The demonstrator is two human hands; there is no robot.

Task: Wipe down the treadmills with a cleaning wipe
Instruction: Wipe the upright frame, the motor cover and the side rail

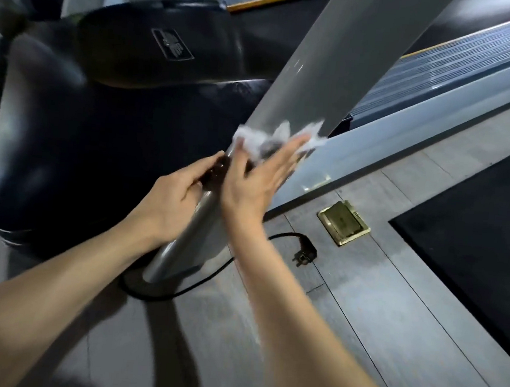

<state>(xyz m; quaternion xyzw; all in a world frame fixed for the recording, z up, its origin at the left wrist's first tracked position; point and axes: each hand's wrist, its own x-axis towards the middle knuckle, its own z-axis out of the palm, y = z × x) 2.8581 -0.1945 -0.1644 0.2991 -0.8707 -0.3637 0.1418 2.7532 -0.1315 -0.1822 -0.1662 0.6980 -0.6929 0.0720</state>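
The treadmill (334, 62) fills the upper half of my view, and I am working low on its grey upright post, close to where the post meets the side rail (404, 138). My right hand (258, 178) lies flat with the fingers straight, pressing the white cleaning wipe (252, 139) against the post's face. My left hand (177, 196) curls round the post's rounded edge just beside it; there seems to be something dark under its fingertips, but the blur stops me from saying what. The wipe is crumpled, partly under my right fingers and partly fanned out above them.

I judge the job to be in the middle of this one post: the lower stretch down to the floor foot still looks to need a pass, and I see no sign that the black motor cover (131, 49) or the ribbed belt (472, 57) has been done. A power cord (287, 235) lies unplugged on the floor near a brass floor socket (343, 223).
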